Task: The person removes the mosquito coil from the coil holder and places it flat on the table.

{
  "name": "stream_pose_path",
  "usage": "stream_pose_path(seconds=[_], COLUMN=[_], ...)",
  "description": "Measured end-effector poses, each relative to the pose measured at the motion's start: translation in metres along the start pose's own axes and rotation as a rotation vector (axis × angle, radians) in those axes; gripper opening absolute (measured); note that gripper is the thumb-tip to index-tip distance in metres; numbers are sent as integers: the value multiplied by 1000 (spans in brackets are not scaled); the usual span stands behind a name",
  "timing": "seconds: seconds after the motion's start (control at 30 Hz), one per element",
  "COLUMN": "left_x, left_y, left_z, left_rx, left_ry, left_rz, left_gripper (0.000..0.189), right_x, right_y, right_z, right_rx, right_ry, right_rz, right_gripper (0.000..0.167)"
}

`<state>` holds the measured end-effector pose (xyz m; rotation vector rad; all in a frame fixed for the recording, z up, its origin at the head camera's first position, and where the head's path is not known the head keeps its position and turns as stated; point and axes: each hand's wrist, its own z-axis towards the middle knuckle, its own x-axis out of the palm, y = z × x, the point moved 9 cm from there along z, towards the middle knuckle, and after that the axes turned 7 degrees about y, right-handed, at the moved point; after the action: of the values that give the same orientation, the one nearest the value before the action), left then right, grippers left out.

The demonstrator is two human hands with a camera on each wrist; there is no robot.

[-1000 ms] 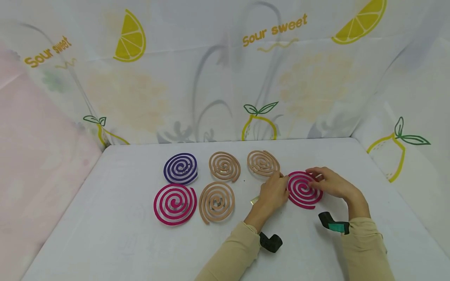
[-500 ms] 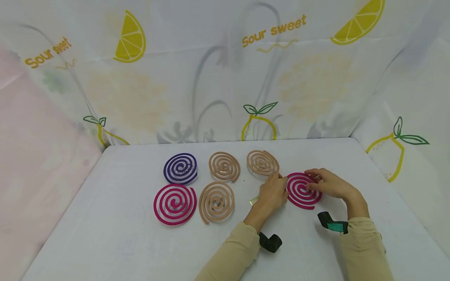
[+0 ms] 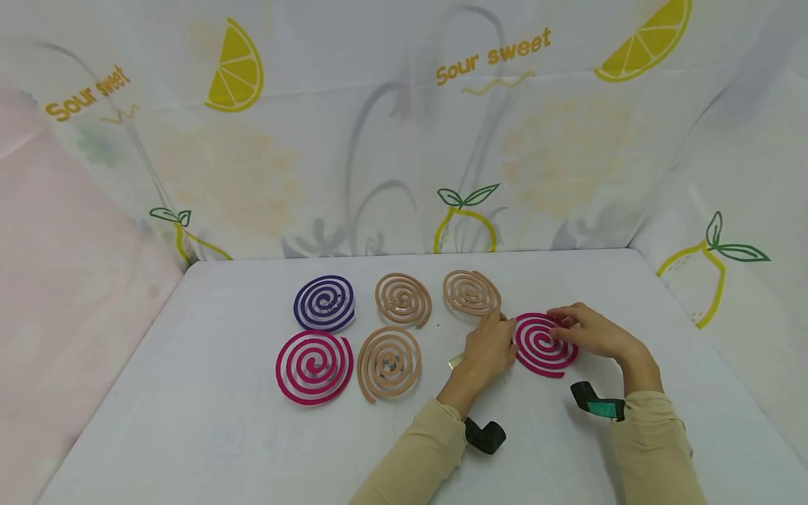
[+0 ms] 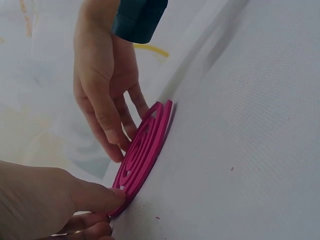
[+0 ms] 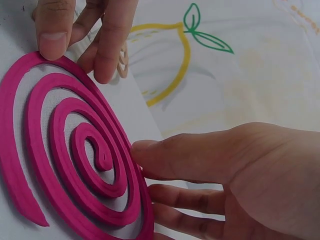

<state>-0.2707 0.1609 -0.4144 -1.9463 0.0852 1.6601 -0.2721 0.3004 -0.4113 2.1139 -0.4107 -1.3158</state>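
A pink mosquito coil lies between both hands at the right of the table. At its left edge my left hand pinches the rim, thumb on top, as the left wrist view shows. From the right, my right hand holds the opposite side, its thumb on the outer rings and its fingers at the rim. In the right wrist view the coil shows its flat spiral face, tilted in that view. A small shiny metal piece peeks out beside my left hand, mostly hidden by it.
Left of the hands sit a second pink coil, a dark blue one and several tan coils. One tan coil lies just beyond my left fingers. A patterned cloth rises behind the white table.
The far edge of the held pink coil has dropped slightly toward me, and the coil has shifted a little left. Both hands stay almost where they were.
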Motion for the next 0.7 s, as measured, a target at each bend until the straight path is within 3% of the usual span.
stream_pose_path(seconds=[0.7], left_x=[-3], left_y=[-2], left_z=[-3], left_rx=[21], left_ry=[22], left_rz=[-3], left_gripper=[35], right_x=[1], right_y=[-1], right_z=[1], right_rx=[9], right_ry=[-8], right_rz=[-12], right_gripper=[50])
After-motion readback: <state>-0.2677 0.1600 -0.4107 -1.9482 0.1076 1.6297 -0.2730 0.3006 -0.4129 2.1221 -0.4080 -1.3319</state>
